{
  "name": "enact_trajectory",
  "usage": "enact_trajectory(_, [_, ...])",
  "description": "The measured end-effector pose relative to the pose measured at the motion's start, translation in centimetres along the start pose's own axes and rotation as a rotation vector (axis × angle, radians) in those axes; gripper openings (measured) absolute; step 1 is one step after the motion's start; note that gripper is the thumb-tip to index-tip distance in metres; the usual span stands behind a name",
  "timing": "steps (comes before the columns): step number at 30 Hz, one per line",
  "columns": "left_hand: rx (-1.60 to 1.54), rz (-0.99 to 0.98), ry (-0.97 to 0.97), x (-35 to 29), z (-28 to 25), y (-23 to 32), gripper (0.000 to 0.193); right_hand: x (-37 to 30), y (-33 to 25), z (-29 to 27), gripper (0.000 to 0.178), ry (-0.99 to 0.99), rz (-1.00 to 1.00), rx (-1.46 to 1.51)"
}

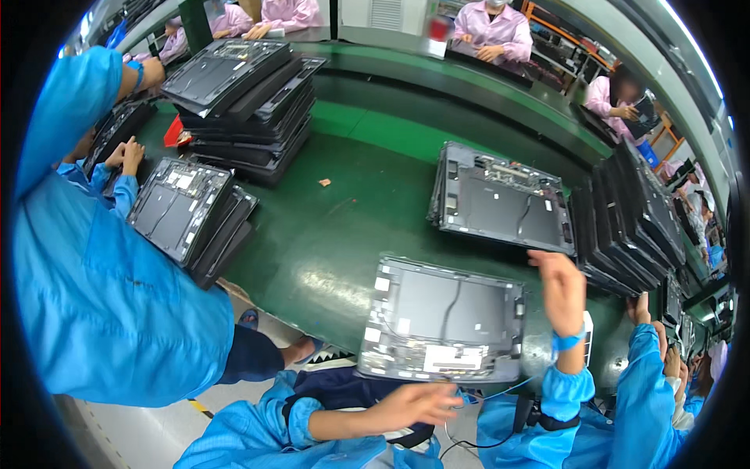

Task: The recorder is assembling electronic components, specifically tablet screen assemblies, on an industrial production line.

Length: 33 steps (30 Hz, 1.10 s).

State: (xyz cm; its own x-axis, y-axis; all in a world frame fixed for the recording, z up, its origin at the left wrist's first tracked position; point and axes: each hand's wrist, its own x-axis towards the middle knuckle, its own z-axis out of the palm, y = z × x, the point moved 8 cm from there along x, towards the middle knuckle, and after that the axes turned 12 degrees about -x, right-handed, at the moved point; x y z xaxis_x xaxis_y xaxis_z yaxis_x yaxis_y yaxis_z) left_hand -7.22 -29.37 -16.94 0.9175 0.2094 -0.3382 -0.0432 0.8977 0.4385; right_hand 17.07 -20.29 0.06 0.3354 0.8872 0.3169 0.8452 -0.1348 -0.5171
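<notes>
An opened laptop base [449,309] lies on the green table in front of me. Its dark inner panel faces up, and white labels and a circuit board run along its near side. My left hand [414,406] is just below its near edge, fingers stretched out and slightly blurred; I cannot tell whether they touch it. Off the base's right side, my right hand [559,289] is raised with fingers bent and apart, holding nothing. A blue band circles that wrist. Beyond it, a stack of similar laptop bases [504,199] sits on the table.
Tilted laptop bases [629,215] stand in a row at right. Tall [234,86] and lower [183,207] stacks are at left, beside a red tray [176,133]. A blue-sleeved person [117,273] stands close at left; another's hand [639,309] is at right. A thin cable [508,388] hangs near me.
</notes>
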Motion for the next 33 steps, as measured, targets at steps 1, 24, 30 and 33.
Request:
enact_trajectory(1, [0.057, -0.128, 0.017, -0.6, 1.5, -0.3, 0.049, -0.9, -0.4, -1.3, 0.033, 0.083, 0.056, 0.146])
enact_trajectory(24, [1.912, 1.100, 0.020, 1.0, 4.2, 18.4, 0.011, -10.1, -5.4, 9.6, 0.011, -0.370, 0.081, 0.449])
enact_trajectory(30, [1.791, 1.115, 0.202, -2.3, 5.1, 17.4, 0.016, -9.7, -7.2, 8.3, 0.015, -0.275, -0.146, 0.231])
enact_trajectory(33, [1.620, 0.973, 0.162, -3.8, 3.8, 17.1, 0.020, -9.7, -8.5, 8.1, 0.019, -0.213, -0.302, 0.133])
